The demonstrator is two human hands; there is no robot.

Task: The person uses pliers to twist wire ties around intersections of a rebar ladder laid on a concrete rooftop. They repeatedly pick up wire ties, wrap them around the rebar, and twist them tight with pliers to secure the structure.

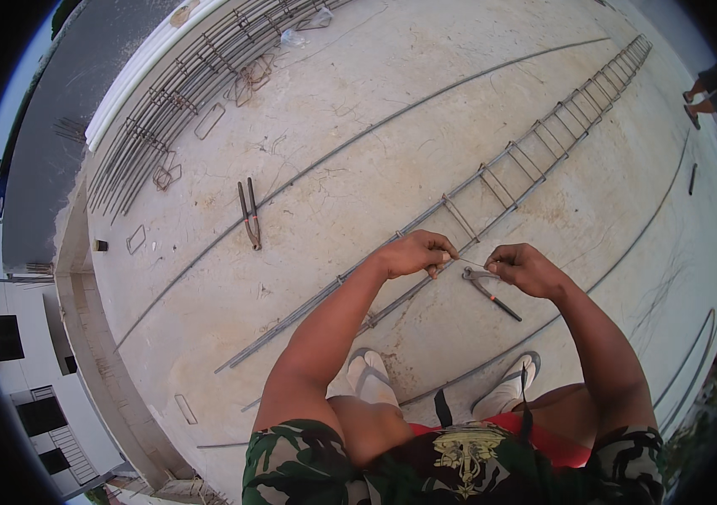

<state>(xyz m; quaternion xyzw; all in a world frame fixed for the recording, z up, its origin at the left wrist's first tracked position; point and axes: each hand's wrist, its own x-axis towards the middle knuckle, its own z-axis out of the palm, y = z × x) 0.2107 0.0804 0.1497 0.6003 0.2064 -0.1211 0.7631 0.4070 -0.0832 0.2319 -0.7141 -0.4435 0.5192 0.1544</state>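
Camouflage sleeves (295,459), left hand (416,254) and right hand (527,271) pinching wire (470,263), broad slab (426,160), edge (116,353) leftward

The pale concrete floor (392,84) carries a ladder-like rebar frame (510,146), loose rods (262,202) and pincers (494,298)

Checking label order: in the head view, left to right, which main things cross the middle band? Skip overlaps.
Small dark cup-like thing → pliers at left → left hand → thin wire between the hands → right hand → short dark rod.
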